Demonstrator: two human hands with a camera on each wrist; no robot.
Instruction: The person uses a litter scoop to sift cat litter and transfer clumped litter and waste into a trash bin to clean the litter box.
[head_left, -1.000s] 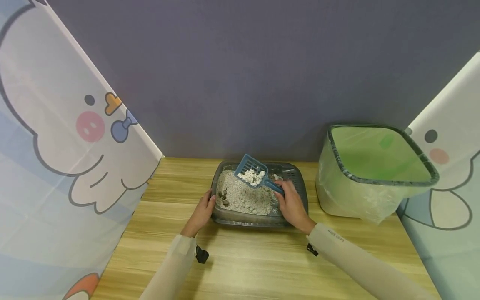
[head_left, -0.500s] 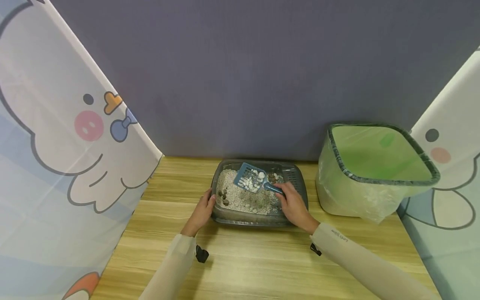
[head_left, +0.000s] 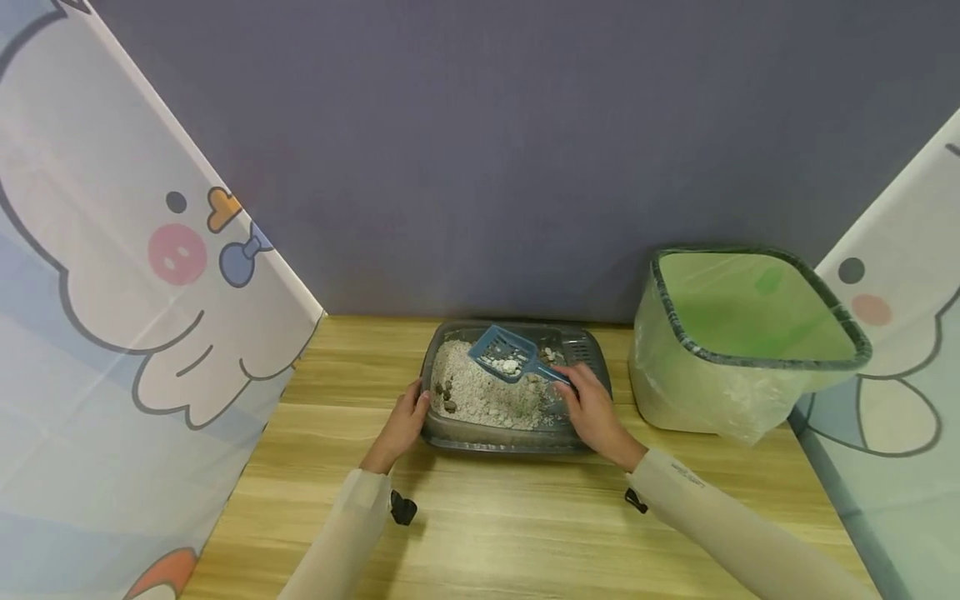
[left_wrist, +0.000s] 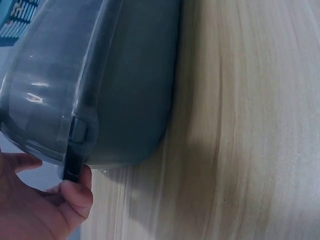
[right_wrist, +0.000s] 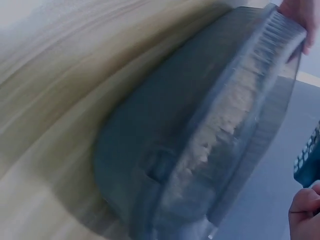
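Note:
A dark grey litter box [head_left: 510,444] with a translucent rim sits on the wooden table, holding pale cat litter [head_left: 468,379] and a few brown clumps [head_left: 448,398] at its left. My left hand [head_left: 399,427] grips the box's left rim, fingers and thumb around the edge in the left wrist view. With my right hand [head_left: 602,421] I hold a blue slotted litter scoop [head_left: 534,365] by its handle, over the middle of the box. Some white lumps [head_left: 508,365] lie on the scoop's slots. In the right wrist view the scoop [right_wrist: 306,172] shows only partly at the edge.
A bin [head_left: 663,379] lined with a clear bag, with a dark marbled rim, stands just right of the litter box. A grey wall [head_left: 480,167] rises behind the table [head_left: 495,533]. Printed cartoon panels [head_left: 97,275] flank both sides.
The pile on the scoop has shrunk to fewer lumps as loose litter fell through. The scoop dipped and shifted slightly with my right hand. My left hand stayed on the rim.

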